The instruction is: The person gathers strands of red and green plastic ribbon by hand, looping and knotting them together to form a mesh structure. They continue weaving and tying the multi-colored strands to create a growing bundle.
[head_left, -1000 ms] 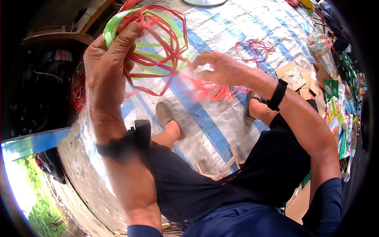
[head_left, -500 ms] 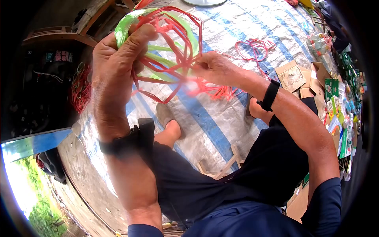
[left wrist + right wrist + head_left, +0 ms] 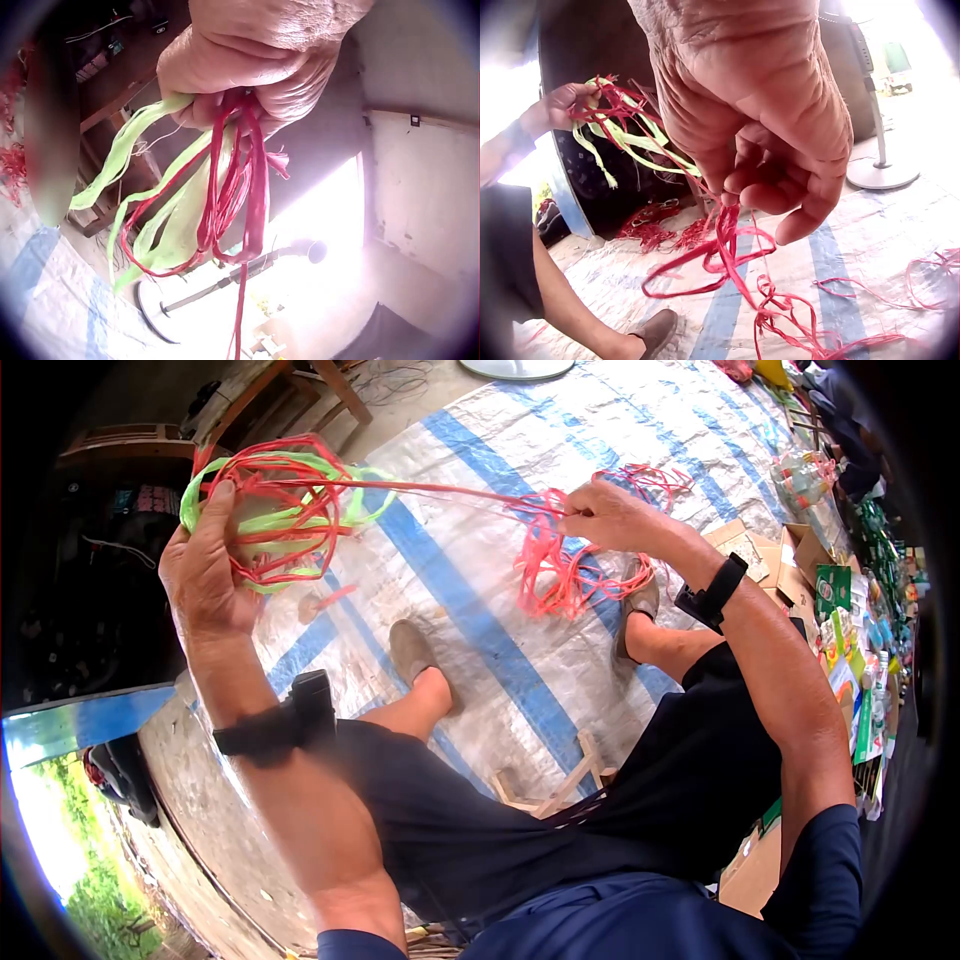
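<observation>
My left hand (image 3: 208, 580) grips a looped bundle of red and green plastic string (image 3: 184, 225) at the upper left in the head view. In the left wrist view the loops hang down from its curled fingers. A thin red strand (image 3: 440, 488) runs nearly straight from the bundle to my right hand (image 3: 625, 518). Its thumb and fingertips pinch the red string, as the right wrist view shows. Below the right hand dangles a loose red string tangle (image 3: 724, 255), overlapping more red string (image 3: 555, 590) low over the tarp in the head view.
A white and blue striped tarp (image 3: 480, 620) covers the floor beneath my shoes (image 3: 412, 648). Cardboard (image 3: 800, 550) and mixed packaging line the right side. A round stand base (image 3: 883, 174) stands beyond, and wooden furniture (image 3: 235, 405) is at the upper left.
My left hand has moved left and down with the bundle, while the right hand has moved right. The red strand between them is now stretched out.
</observation>
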{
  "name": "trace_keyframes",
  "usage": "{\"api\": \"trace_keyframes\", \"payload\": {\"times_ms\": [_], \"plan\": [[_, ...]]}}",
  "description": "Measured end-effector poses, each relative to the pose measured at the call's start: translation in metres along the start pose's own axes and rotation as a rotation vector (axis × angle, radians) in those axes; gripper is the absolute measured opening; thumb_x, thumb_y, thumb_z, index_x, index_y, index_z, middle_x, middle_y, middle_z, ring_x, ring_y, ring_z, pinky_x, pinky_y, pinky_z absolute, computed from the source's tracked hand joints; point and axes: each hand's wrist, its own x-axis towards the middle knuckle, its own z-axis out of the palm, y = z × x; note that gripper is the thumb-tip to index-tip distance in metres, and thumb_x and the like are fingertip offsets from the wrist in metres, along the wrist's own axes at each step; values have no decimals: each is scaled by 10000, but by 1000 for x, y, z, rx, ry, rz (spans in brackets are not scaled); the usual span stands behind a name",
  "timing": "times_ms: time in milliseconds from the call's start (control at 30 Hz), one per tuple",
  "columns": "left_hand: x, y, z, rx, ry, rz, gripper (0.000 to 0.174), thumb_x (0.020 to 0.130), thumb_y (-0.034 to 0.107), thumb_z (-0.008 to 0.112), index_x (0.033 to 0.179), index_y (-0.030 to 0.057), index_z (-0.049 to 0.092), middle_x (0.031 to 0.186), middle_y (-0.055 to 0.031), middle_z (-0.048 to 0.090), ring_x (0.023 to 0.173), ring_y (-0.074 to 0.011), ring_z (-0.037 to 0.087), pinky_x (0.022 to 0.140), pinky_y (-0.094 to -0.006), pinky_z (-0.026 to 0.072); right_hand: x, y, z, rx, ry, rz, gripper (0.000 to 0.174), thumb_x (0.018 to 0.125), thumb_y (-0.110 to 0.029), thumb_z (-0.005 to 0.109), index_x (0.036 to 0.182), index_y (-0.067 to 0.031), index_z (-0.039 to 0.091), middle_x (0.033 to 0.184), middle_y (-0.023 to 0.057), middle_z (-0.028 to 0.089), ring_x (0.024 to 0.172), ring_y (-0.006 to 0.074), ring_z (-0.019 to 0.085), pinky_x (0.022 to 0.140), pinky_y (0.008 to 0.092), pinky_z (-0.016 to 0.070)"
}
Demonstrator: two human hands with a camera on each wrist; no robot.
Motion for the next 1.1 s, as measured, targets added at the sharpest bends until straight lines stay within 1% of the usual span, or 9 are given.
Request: {"api": "trace_keyframes", "payload": {"times_ms": [67,333,433,567,633,867,967,1033,1100], "plan": [[0,-1,-2,12,31,-1,192,880,109,759,1046,33,701,944,-39,729,832,-89,664,737,-213,531,-1,10,0,70,93,-95,254,853,-230,651,815,20,676,651,108,606,611,170,557,565,368,437],[-3,-2,8,14,92,12,203,870,112,773,1048,40,706,877,5,700,724,-51,583,665,-191,472,-3,9,-11,143,239,-91,237,887,-211,628,930,17,673,731,84,642,672,154,585,613,325,482],[-4,-2,8,22,92,19,210,869,121,775,1052,45,707,889,-7,708,745,-55,601,680,-197,479,-8,1,-13,436,257,-22,228,968,-236,555,1003,-30,648,919,49,658,866,117,642,805,292,551],[-6,0,10,6,107,22,200,876,137,770,1046,49,710,881,-7,718,721,-50,614,605,-186,458,-2,7,-13,566,320,-11,228,978,-253,556,988,-41,639,938,51,660,907,122,650,833,307,553],[-3,-1,3,-17,80,-16,184,883,148,765,1034,55,715,864,-1,724,678,-39,617,513,-175,408,-3,2,-13,834,416,13,236,942,-258,593,995,-38,661,893,42,661,858,128,631,797,311,530],[1,-2,1,0,136,7,162,881,155,768,1010,68,723,832,14,716,632,-20,588,464,-172,353,2,19,-26,832,453,-71,233,951,-288,632,974,-62,683,843,8,660,836,107,624,783,289,516],[4,-3,-2,-6,159,30,151,877,155,773,990,66,727,818,15,710,624,-18,578,463,-171,345,-4,9,-33,625,443,-23,226,949,-280,636,950,-62,695,808,-3,648,787,88,606,746,280,508],[10,-3,-9,-20,198,4,140,872,154,777,970,65,730,811,12,707,622,-18,573,465,-170,342,-5,7,-37,673,410,-179,233,934,-289,654,939,-61,703,802,-11,641,748,77,585,705,265,491],[9,-6,-10,-31,205,7,139,872,157,778,967,67,732,803,15,701,606,-18,550,467,-171,340,-7,10,-38,543,389,-105,238,923,-290,663,937,-56,703,801,-12,642,734,77,580,688,259,480]]}}
